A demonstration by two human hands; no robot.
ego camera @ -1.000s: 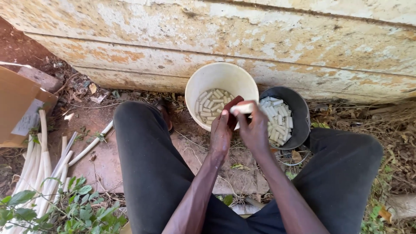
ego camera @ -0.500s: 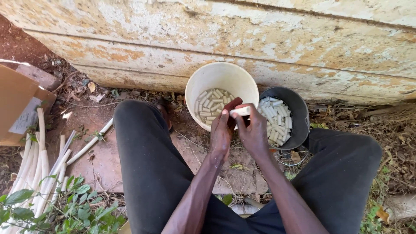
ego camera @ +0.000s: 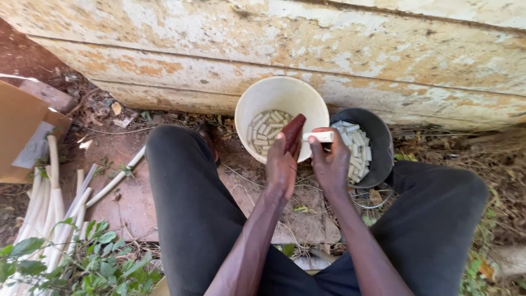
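Two hands at work: my left hand grips a brown knife handle, right hand pinches a white stick over white bucket w/ cut pieces; next: steady slice.

buckets ahead, wall behind, knees flanking

Dark tool mostly hidden in left hand; cardboard & white stalks cut off at left edge.

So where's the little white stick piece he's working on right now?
The short white piece is pinched in the right hand, above the gap between the cream bucket and the dark bucket, beside the left hand.
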